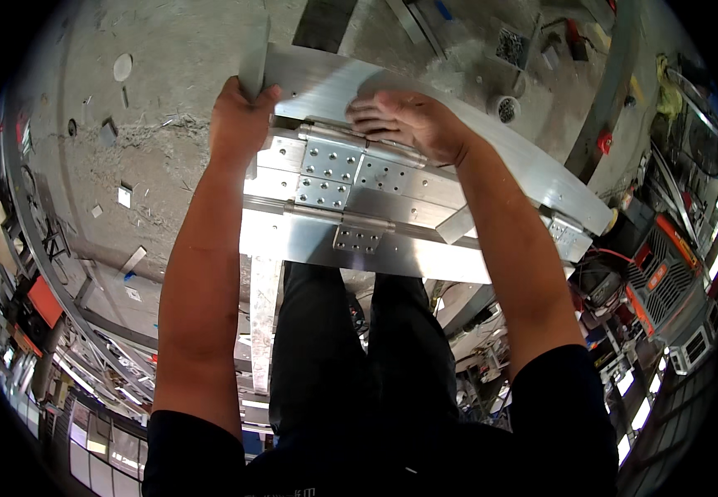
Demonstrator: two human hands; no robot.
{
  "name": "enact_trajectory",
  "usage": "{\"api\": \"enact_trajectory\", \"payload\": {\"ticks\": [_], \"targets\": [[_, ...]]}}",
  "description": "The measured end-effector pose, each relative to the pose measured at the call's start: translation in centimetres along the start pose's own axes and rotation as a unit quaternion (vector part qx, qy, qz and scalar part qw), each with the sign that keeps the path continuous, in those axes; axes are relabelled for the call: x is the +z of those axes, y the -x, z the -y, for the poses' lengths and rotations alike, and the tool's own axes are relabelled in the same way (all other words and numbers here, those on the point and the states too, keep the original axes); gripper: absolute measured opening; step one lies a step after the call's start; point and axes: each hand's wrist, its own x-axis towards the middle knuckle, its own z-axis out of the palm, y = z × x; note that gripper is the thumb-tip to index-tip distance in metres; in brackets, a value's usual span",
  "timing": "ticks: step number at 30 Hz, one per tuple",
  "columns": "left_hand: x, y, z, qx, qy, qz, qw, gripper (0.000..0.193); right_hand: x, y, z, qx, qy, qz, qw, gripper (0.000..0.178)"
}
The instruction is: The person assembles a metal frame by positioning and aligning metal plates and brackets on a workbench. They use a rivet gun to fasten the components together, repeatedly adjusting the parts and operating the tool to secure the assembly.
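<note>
Long silvery metal planks [318, 79] lie side by side in front of me, joined by metal hinges [330, 174] with screw holes in their leaves. My left hand [241, 123] is closed around a flat grey metal strip [255, 56] at the left end of the far plank. Over the edge of that plank, by a hinge barrel [396, 153], is my right hand [415, 126]. Its fingers are stretched out and slightly blurred, with nothing visible in them; whether they touch the metal I cannot tell. A short loose metal piece [456, 224] rests across the nearer planks.
Beyond the planks, a white cup of small hardware [505, 108] and a box of fasteners [510, 47] sit on the concrete floor [177, 58]. An orange-and-grey machine [665, 269] stands at the right. Scraps lie on the left floor, and my legs [326, 340] are close behind the planks.
</note>
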Motion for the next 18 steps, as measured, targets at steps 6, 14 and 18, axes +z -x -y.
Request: {"api": "enact_trajectory", "payload": {"ticks": [6,14,18], "targets": [[-0.9,0.3,0.0,0.004,-0.050,-0.019,0.999,0.046,-6.5,9.6,5.0,0.142,0.648,-0.278,0.694,0.045],[-0.5,0.2,0.2,0.003,-0.016,0.000,1.000,0.047,1.7,10.9,-5.3,-0.219,0.548,-0.244,0.770,0.064],[-0.2,-0.1,1.4,0.037,0.017,-0.007,0.999,0.048,8.0,9.6,-9.0,-0.186,0.610,-0.228,0.736,0.075]]}}
